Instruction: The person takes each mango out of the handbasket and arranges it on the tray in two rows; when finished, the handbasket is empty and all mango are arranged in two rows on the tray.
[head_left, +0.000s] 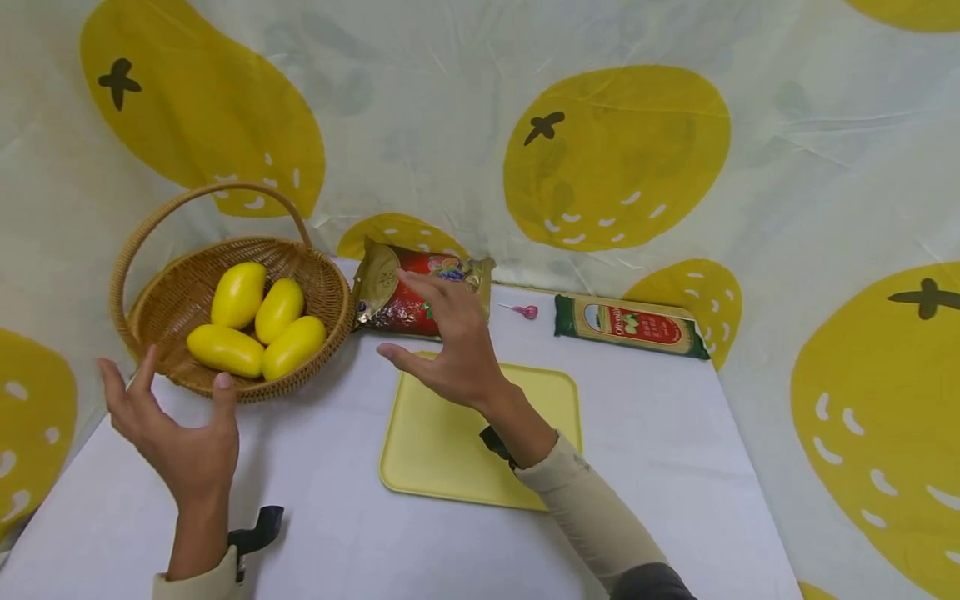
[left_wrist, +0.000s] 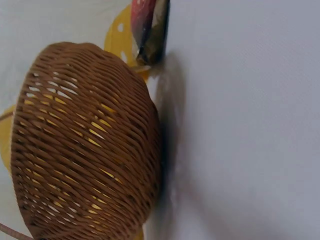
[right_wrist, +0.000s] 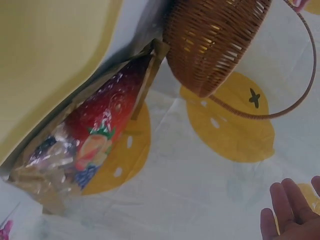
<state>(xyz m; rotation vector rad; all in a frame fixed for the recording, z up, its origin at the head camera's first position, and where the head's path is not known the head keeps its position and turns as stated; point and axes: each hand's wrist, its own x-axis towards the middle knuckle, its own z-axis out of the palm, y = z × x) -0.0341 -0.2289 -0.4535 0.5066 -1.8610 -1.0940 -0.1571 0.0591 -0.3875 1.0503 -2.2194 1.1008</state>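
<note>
A brown wicker basket (head_left: 330, 296) with an arched handle stands at the table's left, and several yellow mangoes (head_left: 238, 296) lie in it. My left hand (head_left: 187, 446) is raised before the basket's near side, fingers spread and holding nothing. In the left wrist view the woven wall of the basket (left_wrist: 85, 145) fills the left half, and the hand itself is out of sight. My right hand (head_left: 457, 346) hovers above the far edge of a yellow tray (head_left: 427, 450), thumb and fingers apart. Fingers of the right hand (right_wrist: 292, 215) show at the lower right of its wrist view.
Behind the right hand a red and gold foil bag (head_left: 393, 292) leans at the table's back. Right of it lie a pink lollipop (head_left: 529, 312) and a flat pasta packet (head_left: 630, 325). A fruit-print cloth (head_left: 420, 108) hangs behind the white table (head_left: 660, 467).
</note>
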